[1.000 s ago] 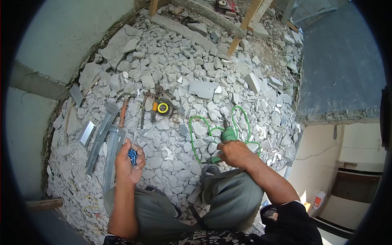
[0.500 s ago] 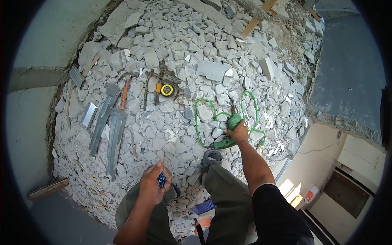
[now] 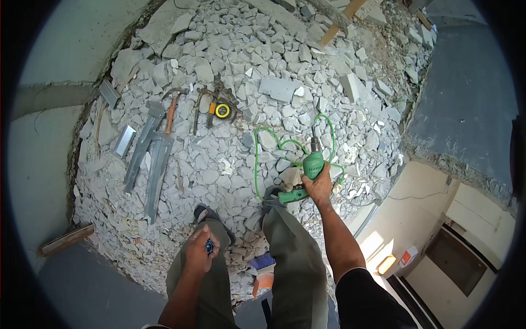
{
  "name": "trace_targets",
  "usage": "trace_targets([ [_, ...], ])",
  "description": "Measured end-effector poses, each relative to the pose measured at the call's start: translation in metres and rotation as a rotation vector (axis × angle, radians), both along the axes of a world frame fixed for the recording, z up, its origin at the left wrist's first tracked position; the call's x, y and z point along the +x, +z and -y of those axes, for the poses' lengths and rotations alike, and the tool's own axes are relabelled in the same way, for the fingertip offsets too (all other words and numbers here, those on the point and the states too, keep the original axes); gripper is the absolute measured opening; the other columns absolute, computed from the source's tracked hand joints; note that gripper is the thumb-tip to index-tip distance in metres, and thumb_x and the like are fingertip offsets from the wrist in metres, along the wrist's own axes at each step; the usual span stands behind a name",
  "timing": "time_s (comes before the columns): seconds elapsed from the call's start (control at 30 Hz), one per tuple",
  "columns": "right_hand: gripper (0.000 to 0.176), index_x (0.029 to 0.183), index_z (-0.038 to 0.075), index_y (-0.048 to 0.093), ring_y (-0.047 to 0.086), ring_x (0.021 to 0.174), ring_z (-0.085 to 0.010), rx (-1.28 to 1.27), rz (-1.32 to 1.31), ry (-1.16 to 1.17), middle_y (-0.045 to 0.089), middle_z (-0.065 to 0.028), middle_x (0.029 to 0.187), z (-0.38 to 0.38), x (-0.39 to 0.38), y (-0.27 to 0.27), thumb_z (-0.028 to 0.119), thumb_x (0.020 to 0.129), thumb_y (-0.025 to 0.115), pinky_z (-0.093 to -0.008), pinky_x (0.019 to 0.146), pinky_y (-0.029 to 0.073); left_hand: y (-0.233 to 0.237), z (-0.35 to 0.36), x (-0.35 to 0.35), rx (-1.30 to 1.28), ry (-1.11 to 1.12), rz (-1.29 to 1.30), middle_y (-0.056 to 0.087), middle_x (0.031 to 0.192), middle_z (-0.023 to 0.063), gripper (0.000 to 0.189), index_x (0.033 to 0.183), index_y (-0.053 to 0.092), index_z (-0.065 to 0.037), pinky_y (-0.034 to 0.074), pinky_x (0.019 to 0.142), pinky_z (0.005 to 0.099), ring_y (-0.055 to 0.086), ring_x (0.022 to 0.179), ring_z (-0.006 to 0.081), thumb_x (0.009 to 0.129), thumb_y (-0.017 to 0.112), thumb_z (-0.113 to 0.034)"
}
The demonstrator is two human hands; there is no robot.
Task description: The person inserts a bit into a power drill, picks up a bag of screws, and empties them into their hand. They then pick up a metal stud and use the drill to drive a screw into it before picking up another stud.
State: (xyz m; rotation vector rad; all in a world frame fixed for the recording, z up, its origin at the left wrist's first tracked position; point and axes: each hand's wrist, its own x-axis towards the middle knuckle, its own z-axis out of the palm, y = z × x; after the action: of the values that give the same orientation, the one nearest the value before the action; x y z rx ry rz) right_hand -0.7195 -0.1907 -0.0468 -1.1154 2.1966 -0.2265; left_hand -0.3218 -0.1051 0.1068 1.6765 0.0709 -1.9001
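My right hand (image 3: 319,184) is wrapped round the body of a green power drill (image 3: 313,162). The drill's bit points away from me, and its green cord (image 3: 256,159) loops over the rubble. Over my left thigh, my left hand (image 3: 199,249) is curled round a cluster of small bluish pieces (image 3: 209,246), too small to name surely and partly hidden by the fingers. Ahead on the left lie a hammer (image 3: 171,114) with an orange handle, a yellow-and-black tape measure (image 3: 222,111) and grey metal channel pieces (image 3: 158,172).
Broken concrete rubble (image 3: 230,181) covers the ground around my feet. A purple-bristled brush (image 3: 263,261) lies between my legs. Concrete walls (image 3: 55,137) stand at the left, and a wooden batten (image 3: 339,24) leans at the top. A dark grey slab (image 3: 466,98) is at the right.
The drill in my right hand is lifted and drawn slightly toward me. My left hand is lower in view, still curled round the small pieces. The view has shifted, showing both shoes.
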Motion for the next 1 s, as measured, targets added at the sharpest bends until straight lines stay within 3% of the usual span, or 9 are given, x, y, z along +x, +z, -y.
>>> trace_targets([
  [0.2,0.091,0.149,0.003,0.036,0.066,0.109,-0.0343,-0.279,0.140,-0.115,0.063,-0.0216,0.123,-0.017,0.002,0.195,0.021,0.075,0.086,-0.0439,0.098,0.052,0.170,-0.037,0.082,0.125,-0.627,0.128,0.063,0.067,0.0020,0.043,0.077,0.068,-0.007,0.044,0.054,0.0292,0.055,0.056,0.0120,0.107,0.061,-0.037],
  [0.37,0.091,0.148,0.002,0.036,0.064,0.108,-0.0287,-0.462,0.060,-0.129,0.062,-0.0189,0.122,-0.027,-0.018,0.385,0.017,0.075,0.089,-0.0399,0.098,0.052,0.292,-0.156,0.165,0.288,-1.256,0.162,0.073,0.078,0.0106,0.047,0.087,0.075,-0.003,0.055,0.071,0.0365,0.070,0.068,0.0209,0.106,0.055,-0.041],
  [0.4,0.091,0.148,0.002,0.036,0.065,0.108,-0.0285,-0.486,0.046,-0.119,0.063,-0.0185,0.121,-0.033,-0.027,0.419,0.016,0.075,0.089,-0.0398,0.098,0.052,0.276,-0.228,0.208,-0.268,-1.706,0.092,0.073,0.083,0.0108,0.034,0.090,0.073,-0.006,0.056,0.069,0.0394,0.071,0.072,0.0242,0.103,0.059,-0.034],
  [0.43,0.091,0.148,0.003,0.036,0.065,0.107,-0.0283,-0.528,0.030,-0.110,0.063,-0.0180,0.121,-0.033,-0.035,0.449,0.016,0.075,0.088,-0.0398,0.098,0.052,0.298,-0.258,0.216,-0.300,-1.801,0.084,0.076,0.087,0.0116,0.038,0.096,0.078,-0.011,0.058,0.081,0.0404,0.074,0.083,0.0285,0.102,0.055,-0.041],
  [0.5,0.090,0.148,0.003,0.038,0.065,0.111,-0.0308,-0.513,0.048,-0.166,0.063,-0.0195,0.124,-0.040,-0.045,0.513,0.018,0.075,0.088,-0.0415,0.099,0.052,0.348,-0.272,0.207,-0.369,-1.955,-0.145,0.076,0.101,0.0085,0.022,0.108,0.075,-0.010,0.059,0.085,0.0391,0.073,0.090,0.0295,0.094,0.062,-0.022],
  [0.53,0.090,0.148,0.003,0.039,0.065,0.113,-0.0320,-0.513,0.045,-0.202,0.063,-0.0202,0.125,-0.043,-0.053,0.542,0.019,0.074,0.088,-0.0424,0.099,0.052,0.312,-0.344,0.236,-0.804,-1.623,-0.178,0.075,0.100,0.0099,0.019,0.107,0.074,-0.008,0.058,0.081,0.0358,0.072,0.087,0.0285,0.092,0.063,-0.013],
  [0.6,0.090,0.147,0.003,0.040,0.066,0.113,-0.0343,-0.575,-0.035,-0.196,0.063,-0.0209,0.126,-0.048,-0.066,0.586,0.019,0.074,0.088,-0.0435,0.099,0.053,0.345,-0.303,0.207,-0.120,-1.371,-0.036,0.075,0.100,0.0098,0.019,0.107,0.074,-0.007,0.058,0.080,0.0354,0.072,0.086,0.0278,0.092,0.063,-0.013],
  [0.67,0.089,0.147,0.004,0.038,0.068,0.109,-0.0322,-0.649,-0.146,-0.178,0.065,-0.0190,0.122,-0.054,-0.076,0.619,0.018,0.074,0.088,-0.0422,0.097,0.054,0.370,-0.253,0.176,0.034,-1.179,0.065,0.076,0.099,0.0097,0.019,0.107,0.074,-0.007,0.058,0.080,0.0349,0.072,0.086,0.0271,0.092,0.063,-0.013],
  [1.0,0.088,0.146,0.007,0.042,0.069,0.111,-0.0362,-0.848,-0.124,-0.344,0.065,-0.0198,0.124,-0.070,-0.080,0.700,0.020,0.073,0.088,-0.0446,0.096,0.054,0.366,-0.160,0.161,-0.191,-1.136,0.224,0.076,0.097,0.0093,0.019,0.106,0.074,-0.004,0.056,0.078,0.0327,0.072,0.084,0.0236,0.093,0.063,-0.013],
])
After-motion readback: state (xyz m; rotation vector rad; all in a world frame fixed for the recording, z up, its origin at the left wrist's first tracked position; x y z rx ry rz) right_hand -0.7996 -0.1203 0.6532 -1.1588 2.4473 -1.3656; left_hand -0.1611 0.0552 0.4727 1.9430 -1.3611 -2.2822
